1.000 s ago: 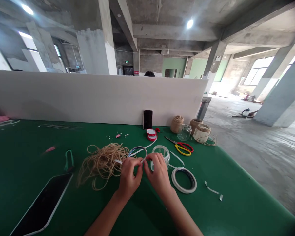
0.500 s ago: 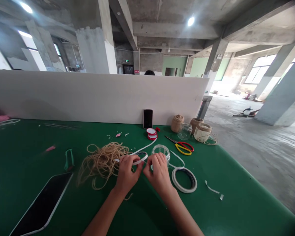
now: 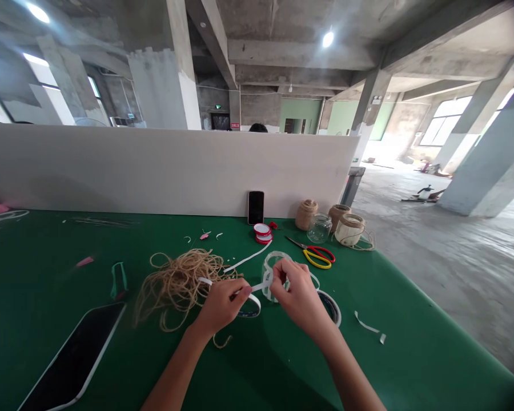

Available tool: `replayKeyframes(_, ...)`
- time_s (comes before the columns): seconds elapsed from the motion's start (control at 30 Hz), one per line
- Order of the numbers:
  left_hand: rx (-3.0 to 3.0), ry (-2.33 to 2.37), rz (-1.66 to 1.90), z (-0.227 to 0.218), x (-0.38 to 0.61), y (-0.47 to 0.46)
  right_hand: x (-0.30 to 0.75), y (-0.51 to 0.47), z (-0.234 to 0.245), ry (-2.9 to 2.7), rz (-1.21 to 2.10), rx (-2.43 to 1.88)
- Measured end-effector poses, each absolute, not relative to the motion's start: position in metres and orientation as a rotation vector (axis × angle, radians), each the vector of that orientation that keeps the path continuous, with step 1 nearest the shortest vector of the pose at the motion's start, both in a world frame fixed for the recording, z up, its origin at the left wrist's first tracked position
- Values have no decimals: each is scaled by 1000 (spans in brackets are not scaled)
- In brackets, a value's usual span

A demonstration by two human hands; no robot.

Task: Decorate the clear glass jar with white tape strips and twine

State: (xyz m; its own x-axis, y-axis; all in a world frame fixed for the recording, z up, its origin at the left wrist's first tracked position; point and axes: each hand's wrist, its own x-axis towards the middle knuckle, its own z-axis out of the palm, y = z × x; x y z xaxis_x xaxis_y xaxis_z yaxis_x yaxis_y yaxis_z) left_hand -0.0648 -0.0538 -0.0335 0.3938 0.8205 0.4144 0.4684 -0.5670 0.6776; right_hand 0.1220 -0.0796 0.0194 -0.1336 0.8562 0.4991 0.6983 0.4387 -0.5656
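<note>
Near the middle of the front edge of the tabletop (image 3: 47, 297), I see the two bare hands working close together above a glass jar (image 3: 272, 268). The left hand (image 3: 221, 305) is curled nearly closed and has hold of a white tape strip (image 3: 257, 287), which runs from there toward the jar. The right hand (image 3: 298, 294) is partly closed, and its fingers (image 3: 280, 268) pinch the strip at the jar's side. From my camera I cannot tell if this hand also grips the jar. The jar stands upright just in front of the right hand, and the fingers hide part of it.

To the left of the hands lies a loose pile of jute twine (image 3: 180, 285). Toward the back edge, I can see a pair of scissors with red and yellow handles (image 3: 317, 257), a small red and white spool (image 3: 262, 230), and a phone (image 3: 256, 207) standing against a white board (image 3: 154, 171). Near the right corner of this group are two twine balls (image 3: 306, 214) and a small glass jar (image 3: 319, 228). A dark tablet (image 3: 75, 357) lies near the front left edge.
</note>
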Motion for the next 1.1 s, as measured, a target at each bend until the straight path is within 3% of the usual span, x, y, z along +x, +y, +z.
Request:
replayKeyframes(0.23,1939,1006,1019,-25,-70,-56,132,-74,22,-1806,382,-1295)
replayKeyframes(0.37,1859,1056,1082,-23,-75,-53,138,-61,27,-1672,290,-1342)
replayKeyframes(0.6,1832,1251,973,-21,-77,-50,128,-26,29,-2311,284,-1640)
replayKeyframes(1.1,1819,1234,926,-21,-64,-53,155,-28,18,-2449,293,-1664)
